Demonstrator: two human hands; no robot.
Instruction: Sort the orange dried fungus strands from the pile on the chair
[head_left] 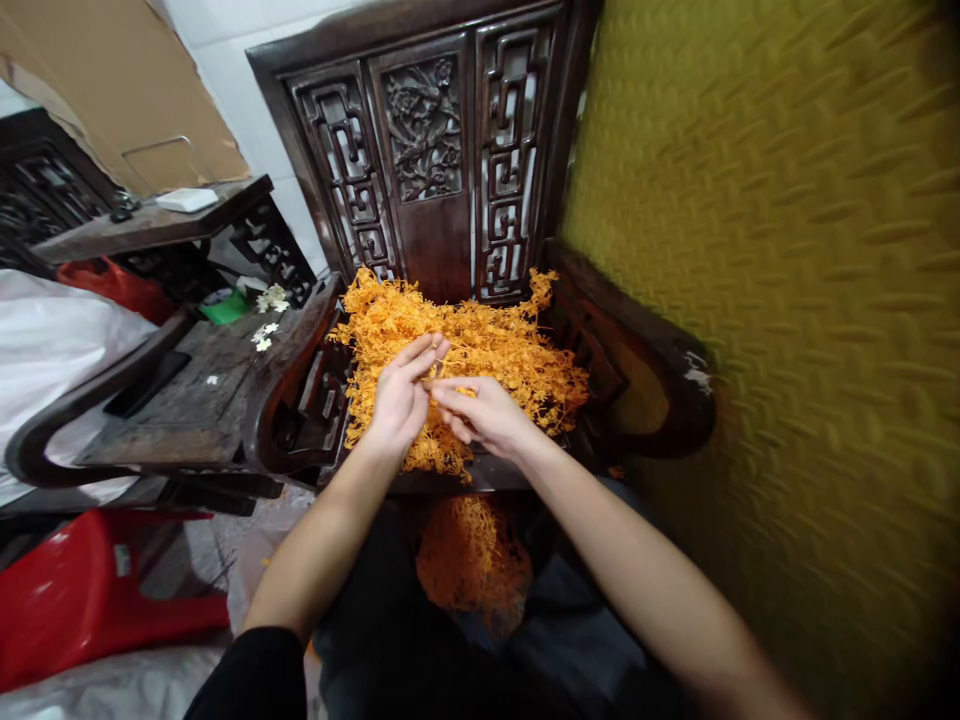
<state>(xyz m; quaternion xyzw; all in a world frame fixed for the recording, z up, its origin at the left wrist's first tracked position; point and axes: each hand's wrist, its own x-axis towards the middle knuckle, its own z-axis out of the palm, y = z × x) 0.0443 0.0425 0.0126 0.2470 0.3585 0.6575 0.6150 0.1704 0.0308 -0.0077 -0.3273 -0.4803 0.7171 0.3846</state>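
Observation:
A big heap of orange, frilly plastic-looking sprigs (510,340) lies on the seat of a dark carved wooden chair (439,245). Over the front of the heap, my left hand (401,395) is closed, its fingertips around a small orange sprig (437,370). My right hand (484,412) meets it from the right, thumb and forefinger pinched on the same piece. The fingers hide most of what they hold. Below the seat edge, between my legs, hangs or sits more of the orange material (476,560), in shadow.
A curved armrest (667,400) and a yellow-green textured wall (772,230) bound the right side. On the left are another wooden chair (195,400) with white flower pieces (266,335), a side table (150,225), a red plastic stool (67,590) and white bags (60,340).

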